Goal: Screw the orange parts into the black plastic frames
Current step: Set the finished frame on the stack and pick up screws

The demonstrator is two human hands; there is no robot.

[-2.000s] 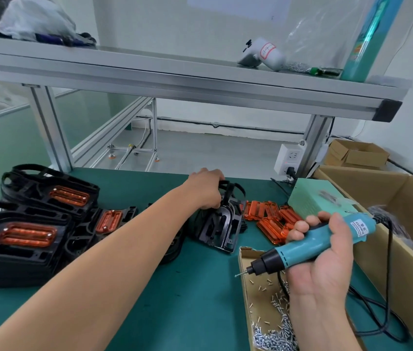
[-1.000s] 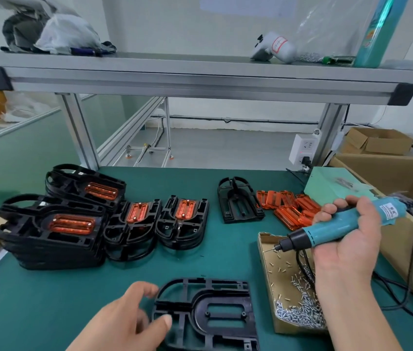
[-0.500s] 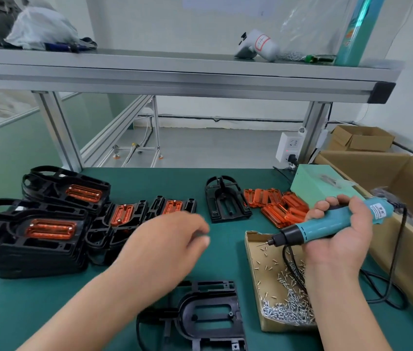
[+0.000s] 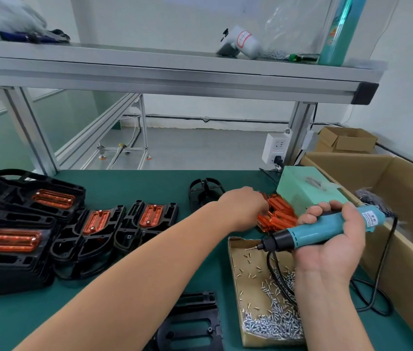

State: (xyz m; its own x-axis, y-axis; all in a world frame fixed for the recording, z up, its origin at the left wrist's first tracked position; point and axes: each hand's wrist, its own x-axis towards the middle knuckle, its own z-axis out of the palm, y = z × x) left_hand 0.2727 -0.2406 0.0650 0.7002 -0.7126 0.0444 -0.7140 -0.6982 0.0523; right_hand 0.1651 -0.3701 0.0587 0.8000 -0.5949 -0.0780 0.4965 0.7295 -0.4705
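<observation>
orange parts (image 4: 277, 215), blk frames (image 4: 10, 271), teal driver (image 4: 327, 228)

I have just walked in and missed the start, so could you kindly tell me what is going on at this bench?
One person is mid-assembly. The right hand grips a teal electric screwdriver above the cardboard tray of screws. The left hand reaches across to the loose orange parts at the back; whether it holds one is hidden. An empty black frame lies at the near edge, and finished frames sit to the left.
</observation>
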